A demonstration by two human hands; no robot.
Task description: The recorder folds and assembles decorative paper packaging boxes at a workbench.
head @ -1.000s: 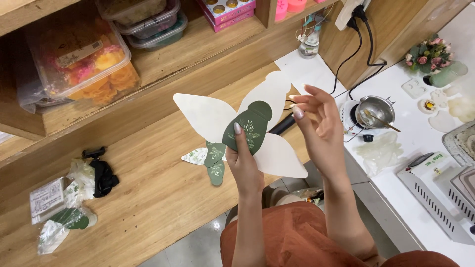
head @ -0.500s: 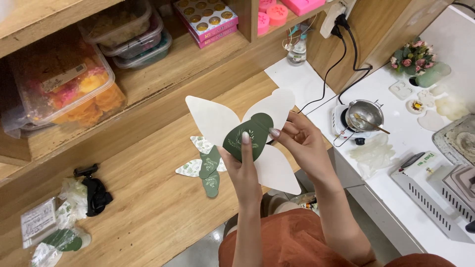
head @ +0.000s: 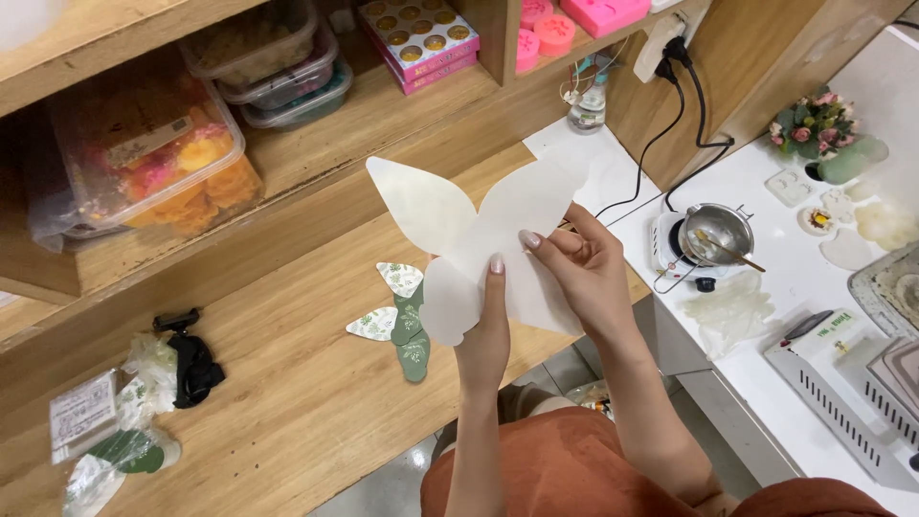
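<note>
Hands both up over the wooden bench, and between them I see a white butterfly-shaped paper cutout. Left hand pinches the cutout from below: one finger with a pale nail lies flat up its middle. Right hand grasps the right-hand lower wing, fingertips pressed on the sheet near the centre. Neither hand is released; both grip the cutout.

Cutout is in the air, above the bench edge, touching nothing but the hands. Its plain white face is turned to me. The two upper wings fan up and away from me, one toward the upper left, one toward the upper right, with the notch between them pointing toward the shelves. Long axis runs roughly from lower left to upper right across the wing tips; the body line runs near upright, slightly tilted.

On the bench just left of the left hand lies a small cluster of green and white leaf-printed paper pieces, apart from the cutout. Further left, a black clip-like object and clear plastic bags. Clear plastic storage box with orange and yellow contents sits on the shelf above. To the right, on the white counter, a small metal pot on a hot plate.
</note>
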